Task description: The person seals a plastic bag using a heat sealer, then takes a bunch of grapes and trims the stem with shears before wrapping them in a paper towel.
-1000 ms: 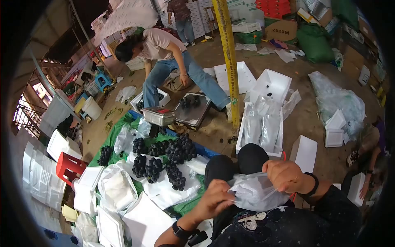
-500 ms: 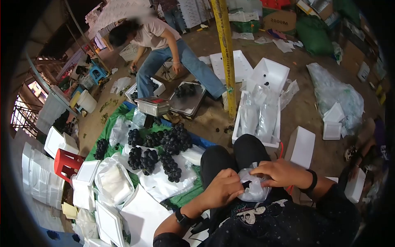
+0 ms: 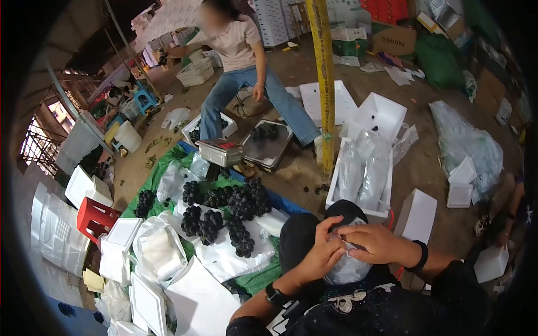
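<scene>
In my lap sits a clear plastic bag [image 3: 348, 273], its top gathered up between my hands. What lies inside it is hard to make out. My left hand [image 3: 324, 251] closes on the bag's mouth from the left, its index finger raised. From the right, my right hand [image 3: 374, 242] pinches the same gathered plastic, its fingertips close to the left ones. Several bunches of dark grapes [image 3: 246, 199] lie to the left of my knees on white plastic sheets [image 3: 227, 262] over a green tarp [image 3: 147, 187].
A foam box [image 3: 386, 197] holding long plastic bags stands beyond my knees, near a yellow post [image 3: 324, 89]. A person [image 3: 232, 56] sits behind a weighing scale [image 3: 269, 148]. Foam boxes [image 3: 115, 246] and a red stool [image 3: 95, 218] are at left; another person's arm [image 3: 513, 210] shows at right.
My hands have come closer together at the bag's mouth, drawing the plastic up. The person opposite has straightened and stretched an arm out to the left, with something dark in the hand. My view has shifted slightly.
</scene>
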A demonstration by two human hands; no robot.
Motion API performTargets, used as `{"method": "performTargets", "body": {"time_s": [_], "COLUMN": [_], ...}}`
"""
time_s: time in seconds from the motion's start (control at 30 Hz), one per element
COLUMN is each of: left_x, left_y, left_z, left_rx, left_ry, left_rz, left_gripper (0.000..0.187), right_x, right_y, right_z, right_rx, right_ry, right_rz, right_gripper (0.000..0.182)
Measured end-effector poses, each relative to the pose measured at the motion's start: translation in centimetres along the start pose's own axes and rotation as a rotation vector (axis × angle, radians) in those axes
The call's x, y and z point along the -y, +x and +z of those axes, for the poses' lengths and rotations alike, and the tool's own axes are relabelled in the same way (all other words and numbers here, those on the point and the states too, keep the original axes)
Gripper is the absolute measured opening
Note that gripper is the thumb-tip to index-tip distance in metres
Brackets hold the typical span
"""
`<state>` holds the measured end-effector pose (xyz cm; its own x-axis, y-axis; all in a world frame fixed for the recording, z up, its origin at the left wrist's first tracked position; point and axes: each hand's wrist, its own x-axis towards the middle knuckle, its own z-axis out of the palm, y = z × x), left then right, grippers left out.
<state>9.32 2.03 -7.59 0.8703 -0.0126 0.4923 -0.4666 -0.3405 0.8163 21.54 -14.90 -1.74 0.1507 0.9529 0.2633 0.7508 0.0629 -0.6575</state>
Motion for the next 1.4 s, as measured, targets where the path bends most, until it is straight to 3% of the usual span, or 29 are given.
{"method": "performTargets", "body": {"time_s": [0.07, 0.1, 0.17, 0.27, 0.37, 0.57, 0.67, 0.87, 0.97, 1.17, 1.27, 1.37, 1.4], "left_x": [1.2, 2.9, 3.2, 4.9, 3.8, 3.6, 3.9, 4.9, 4.5, 4.4, 4.4, 3.0, 2.7], "left_y": [-0.5, -1.3, -2.1, -4.4, -3.7, -2.1, -2.3, -2.8, -2.7, -1.9, -1.9, -1.5, -1.3], "left_z": [1.6, 2.0, 2.6, 3.3, 2.9, 3.7, 3.9, 4.1, 4.0, 4.0, 4.0, 4.0, 4.0], "left_rx": [-0.148, -0.161, -0.284, -0.153, -0.063, -0.059, -0.063, -0.068, -0.043, 0.027, 0.043, 0.051, 0.053], "left_ry": [-0.051, -0.036, -0.183, -0.725, -0.844, -0.752, -0.678, -0.694, -0.693, -0.697, -0.733, -0.733, -0.718], "left_rz": [0.031, 0.026, -0.119, -0.376, -0.426, -0.399, -0.401, -0.389, -0.411, -0.315, -0.36, -0.377, -0.367], "left_gripper": [0.015, 0.059, 0.1, 0.123, 0.126, 0.104, 0.093, 0.078, 0.073, 0.07, 0.071, 0.069, 0.069], "right_x": [-0.3, -0.6, -1.3, -1.9, -2.2, -1.3, -1.3, -0.3, 1.3, -0.7, 0.3, -1.0, -0.8], "right_y": [0.3, 0.2, 0.1, 0.6, 1.1, 2.4, 2.7, 2.5, 2.4, 1.8, 1.9, 2.4, 2.5], "right_z": [-0.1, 0.0, 0.2, 0.5, 0.0, -1.7, -1.7, -0.5, -1.2, -0.4, -0.8, -1.3, -1.3], "right_rx": [0.031, 0.043, 0.047, 0.014, 0.167, 0.381, 0.398, 0.221, 0.305, 0.413, 0.378, 0.372, 0.371], "right_ry": [-0.003, -0.028, -0.039, 0.002, 0.071, -0.145, -0.135, -0.216, -0.28, -0.289, 0.039, -0.153, -0.173], "right_rz": [0.051, 0.052, 0.013, -0.131, -0.073, -0.061, -0.138, -0.154, -0.016, -0.16, 0.29, -0.211, -0.16], "right_gripper": [0.03, 0.03, 0.03, 0.023, 0.022, 0.027, 0.024, 0.016, 0.014, 0.014, 0.015, 0.018, 0.019]}}
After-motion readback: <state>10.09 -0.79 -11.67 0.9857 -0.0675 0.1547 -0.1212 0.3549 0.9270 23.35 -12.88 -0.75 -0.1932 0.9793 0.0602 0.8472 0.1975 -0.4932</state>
